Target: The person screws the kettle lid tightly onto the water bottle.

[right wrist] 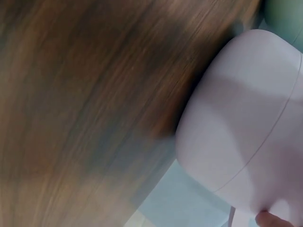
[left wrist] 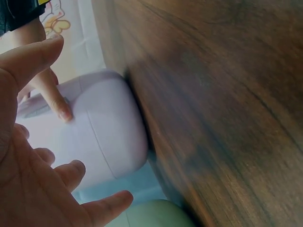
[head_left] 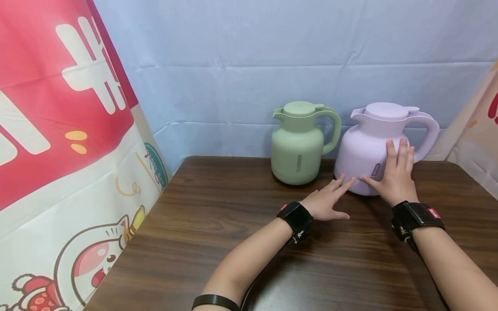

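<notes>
A lilac thermos jug (head_left: 359, 149) stands upright at the back right of the table, its handle to the right and spout to the left. My right hand (head_left: 398, 181) lies against its front right side, fingers spread and pointing up, thumb across the dark label. In front of the jug's lower left is my left hand (head_left: 324, 201), fingers spread towards it; in the left wrist view the left fingers (left wrist: 71, 175) overlap the jug's body. A green thermos jug (head_left: 295, 147) of similar shape stands upright just left of the lilac one, with neither hand on it.
The dark wooden table (head_left: 218, 216) ends just behind the jugs, before a pale blue cloth backdrop (head_left: 233, 86). A printed red and white cloth (head_left: 101, 181) hangs along the left edge, and another printed cloth (head_left: 480, 134) hangs at the right.
</notes>
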`<state>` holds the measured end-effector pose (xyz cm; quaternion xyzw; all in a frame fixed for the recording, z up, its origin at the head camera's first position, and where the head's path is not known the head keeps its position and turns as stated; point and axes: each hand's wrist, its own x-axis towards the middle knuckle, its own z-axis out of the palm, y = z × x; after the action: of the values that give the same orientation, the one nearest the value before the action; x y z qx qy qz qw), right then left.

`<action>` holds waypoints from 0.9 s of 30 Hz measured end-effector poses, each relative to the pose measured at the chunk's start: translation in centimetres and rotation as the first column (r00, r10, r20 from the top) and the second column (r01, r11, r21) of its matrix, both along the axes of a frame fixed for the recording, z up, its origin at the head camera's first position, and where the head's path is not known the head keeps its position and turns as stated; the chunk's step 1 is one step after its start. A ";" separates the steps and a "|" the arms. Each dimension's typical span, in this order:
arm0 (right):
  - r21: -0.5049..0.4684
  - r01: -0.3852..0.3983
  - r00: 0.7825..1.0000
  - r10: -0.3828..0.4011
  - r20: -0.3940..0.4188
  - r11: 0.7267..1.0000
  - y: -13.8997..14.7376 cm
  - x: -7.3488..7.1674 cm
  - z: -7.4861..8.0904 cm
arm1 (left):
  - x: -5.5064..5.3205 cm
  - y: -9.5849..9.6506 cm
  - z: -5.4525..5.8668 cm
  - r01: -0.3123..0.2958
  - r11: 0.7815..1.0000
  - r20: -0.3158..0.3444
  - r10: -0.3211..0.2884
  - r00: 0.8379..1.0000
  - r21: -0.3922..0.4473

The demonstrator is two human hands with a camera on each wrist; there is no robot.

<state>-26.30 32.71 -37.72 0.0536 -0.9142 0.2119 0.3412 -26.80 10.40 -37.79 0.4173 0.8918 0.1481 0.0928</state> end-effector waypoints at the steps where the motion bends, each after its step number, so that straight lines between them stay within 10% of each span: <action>1: -0.001 0.000 1.000 0.000 0.008 1.000 0.1 -0.1 0.0 | 0.0 -0.1 0.0 -0.002 1.000 0.002 0.002 1.000 -0.002; 27: -0.007 0.002 0.999 -0.002 0.051 1.000 1.3 -1.6 0.4 | -1.4 -2.1 -0.7 -0.044 0.999 -0.025 0.044 0.999 0.025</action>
<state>-27.90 34.03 -37.32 0.0459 -0.9220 0.2161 0.3180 -28.16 8.28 -38.45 0.4006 0.9000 0.1556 0.0731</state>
